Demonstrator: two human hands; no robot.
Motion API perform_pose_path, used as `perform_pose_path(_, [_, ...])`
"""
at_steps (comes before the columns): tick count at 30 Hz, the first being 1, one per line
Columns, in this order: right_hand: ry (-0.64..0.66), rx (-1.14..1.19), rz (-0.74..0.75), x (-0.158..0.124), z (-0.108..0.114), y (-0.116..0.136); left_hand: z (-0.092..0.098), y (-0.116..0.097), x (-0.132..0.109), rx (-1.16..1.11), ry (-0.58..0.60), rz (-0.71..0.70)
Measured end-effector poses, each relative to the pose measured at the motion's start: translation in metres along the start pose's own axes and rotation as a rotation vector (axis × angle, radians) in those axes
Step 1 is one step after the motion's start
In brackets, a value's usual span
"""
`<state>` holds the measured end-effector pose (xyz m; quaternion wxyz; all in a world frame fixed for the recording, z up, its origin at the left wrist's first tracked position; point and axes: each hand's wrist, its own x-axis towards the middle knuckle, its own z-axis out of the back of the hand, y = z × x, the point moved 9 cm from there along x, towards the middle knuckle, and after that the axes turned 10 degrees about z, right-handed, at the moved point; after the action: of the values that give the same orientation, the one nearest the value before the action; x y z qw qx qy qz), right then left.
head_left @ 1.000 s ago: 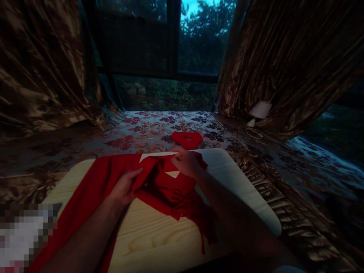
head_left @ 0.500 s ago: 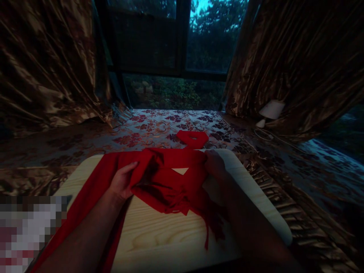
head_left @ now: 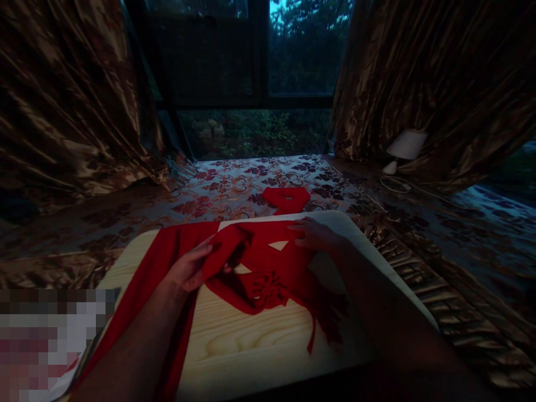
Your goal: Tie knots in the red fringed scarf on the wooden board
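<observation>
I see plain red cloth (head_left: 288, 268) on a pale wood-grain board (head_left: 251, 346). The bedspread (head_left: 234, 184) shows dark-red flowers; the curtains (head_left: 62, 100) gleam bronze.

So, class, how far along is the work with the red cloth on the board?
Done: one small red piece lies apart beyond the board. In hand: the left hand pinches a fold of the red cloth; the right hand presses its far edge. Left: the cloth is bunched, loose strips trailing.
</observation>
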<state>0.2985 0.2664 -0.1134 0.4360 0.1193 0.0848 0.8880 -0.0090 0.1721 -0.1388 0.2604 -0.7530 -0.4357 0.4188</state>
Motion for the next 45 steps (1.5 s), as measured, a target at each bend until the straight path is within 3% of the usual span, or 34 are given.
perform_pose_path(7, [0.184,0.058,0.022,-0.024,0.005,-0.053,-0.040,0.026,0.003,0.301,0.252,0.075])
perform_pose_path(11, [0.145,0.064,0.014,-0.029,0.002,-0.062,-0.072,0.036,-0.009,0.439,0.394,0.076])
perform_pose_path(13, [0.106,0.078,-0.012,-0.029,-0.001,-0.065,-0.082,0.040,-0.011,0.467,0.396,0.109])
perform_pose_path(16, [0.068,0.094,-0.046,-0.030,-0.007,-0.069,-0.078,0.026,-0.001,0.413,0.228,0.076])
perform_pose_path(19, [0.060,0.098,-0.043,-0.030,-0.010,-0.071,-0.052,-0.010,0.019,0.335,-0.066,-0.097])
perform_pose_path(21, [0.064,0.092,-0.038,-0.030,-0.011,-0.071,-0.029,-0.027,0.029,0.398,-0.272,-0.179])
perform_pose_path(24, [0.063,0.091,-0.054,-0.031,-0.010,-0.072,-0.010,-0.040,0.032,0.865,-0.539,-0.249])
perform_pose_path(27, [0.040,0.111,-0.071,-0.032,-0.010,-0.073,-0.022,-0.041,0.017,1.389,-0.689,-0.417])
perform_pose_path(29, [0.030,0.122,-0.076,-0.032,-0.012,-0.074,-0.036,-0.033,0.000,1.568,-0.721,-0.521])
perform_pose_path(32, [0.042,0.113,-0.072,-0.032,-0.015,-0.076,-0.067,-0.013,-0.027,1.718,-0.632,-0.683])
perform_pose_path(34, [0.054,0.101,-0.069,-0.032,-0.016,-0.075,-0.088,0.011,-0.039,1.803,-0.443,-0.725])
perform_pose_path(36, [0.057,0.094,-0.077,-0.033,-0.015,-0.074,-0.100,0.039,-0.044,1.870,-0.220,-0.653])
perform_pose_path(38, [0.051,0.089,-0.086,-0.034,-0.013,-0.073,-0.103,0.057,-0.044,1.889,-0.108,-0.554])
perform_pose_path(41, [0.044,0.075,-0.090,-0.035,-0.010,-0.070,-0.101,0.056,-0.039,1.855,-0.130,-0.461])
perform_pose_path(45, [0.044,0.079,-0.108,-0.036,-0.008,-0.068,-0.099,0.035,-0.035,1.668,-0.096,-0.342])
